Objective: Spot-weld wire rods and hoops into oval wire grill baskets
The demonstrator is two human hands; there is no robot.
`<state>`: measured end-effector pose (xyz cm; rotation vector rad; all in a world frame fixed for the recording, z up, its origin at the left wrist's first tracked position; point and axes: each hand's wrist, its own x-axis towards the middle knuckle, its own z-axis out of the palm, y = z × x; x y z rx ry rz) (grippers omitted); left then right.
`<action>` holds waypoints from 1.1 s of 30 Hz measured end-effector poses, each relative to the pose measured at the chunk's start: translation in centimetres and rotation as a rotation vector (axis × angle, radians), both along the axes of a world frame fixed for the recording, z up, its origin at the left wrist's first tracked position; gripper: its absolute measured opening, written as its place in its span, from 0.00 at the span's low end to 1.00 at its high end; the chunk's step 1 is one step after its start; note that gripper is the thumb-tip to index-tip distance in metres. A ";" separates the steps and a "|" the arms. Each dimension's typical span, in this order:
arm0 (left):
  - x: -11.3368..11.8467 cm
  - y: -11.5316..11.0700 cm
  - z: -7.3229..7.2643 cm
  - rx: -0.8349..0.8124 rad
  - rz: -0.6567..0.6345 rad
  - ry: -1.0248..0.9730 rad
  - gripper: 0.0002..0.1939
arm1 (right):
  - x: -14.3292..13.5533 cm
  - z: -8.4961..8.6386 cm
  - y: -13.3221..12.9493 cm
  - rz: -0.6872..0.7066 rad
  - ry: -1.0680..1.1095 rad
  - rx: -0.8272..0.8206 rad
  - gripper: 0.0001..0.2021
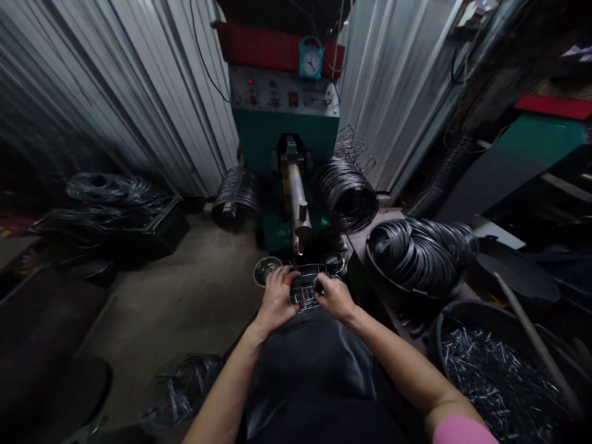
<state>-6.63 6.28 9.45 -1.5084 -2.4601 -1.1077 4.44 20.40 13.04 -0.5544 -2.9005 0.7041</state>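
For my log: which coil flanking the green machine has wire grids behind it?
The right coil; wire grids show behind it, none behind the left coil.

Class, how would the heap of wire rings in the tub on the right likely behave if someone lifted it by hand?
The heap of wire rings is probably heavy, with so many packed together. Looking loosely fanned, it would likely slump and spread. Single rings look thin, so perhaps springy.

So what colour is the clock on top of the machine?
The clock is light blue with a white face, seen in the head view.
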 end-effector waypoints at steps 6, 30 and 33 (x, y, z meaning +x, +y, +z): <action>-0.2 0.0 -0.5 0.016 0.000 -0.074 0.35 | 0.6 -0.2 1.3 0.324 0.038 -0.124 0.11; -4.4 1.6 -1.5 0.104 -0.041 -0.139 0.35 | -2.8 -0.9 2.6 0.376 0.062 0.108 0.09; -5.5 2.1 -1.1 0.088 -0.034 -0.149 0.33 | -3.9 -0.9 3.0 0.370 0.075 0.117 0.09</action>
